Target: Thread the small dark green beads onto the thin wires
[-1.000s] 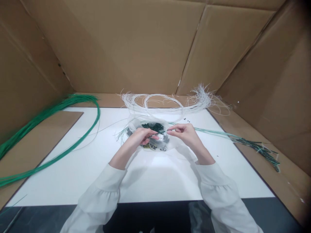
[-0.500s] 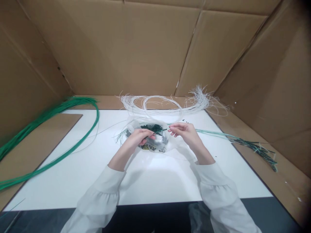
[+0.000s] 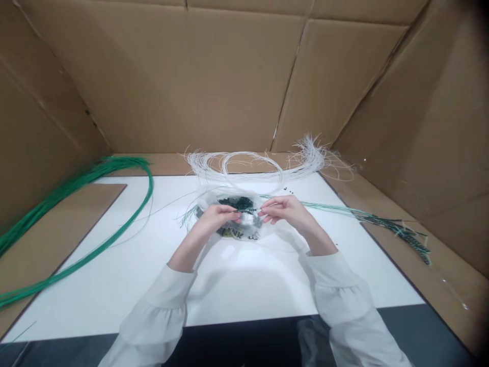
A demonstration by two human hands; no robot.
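In the middle of the board my left hand point(image 3: 218, 218) pinches one end of a short strand of dark beads point(image 3: 245, 210). Facing it, my right hand point(image 3: 281, 208) has its thumb and forefinger closed on the thin green cord at the other end. The strand stretches nearly level between them. Right below and behind it lies an open clear plastic bag point(image 3: 263, 230) with dark lettering. Loose dark green beads point(image 3: 232, 203) fill the bag's mouth. My fingers hide the strand's ends.
A large loop of green cords point(image 3: 147, 196) lies at the left. Coiled white cords point(image 3: 254, 177) lie along the back. Beaded strands point(image 3: 408, 237) rest at the right edge of the white board point(image 3: 252, 285). Several stray beads point(image 3: 289, 190) lie behind my right hand. Cardboard walls point(image 3: 229, 81) surround the board.
The strand between my hands has gone from slanted to nearly level. My right fingers have shifted slightly left and down along it. The whole view has moved a little.
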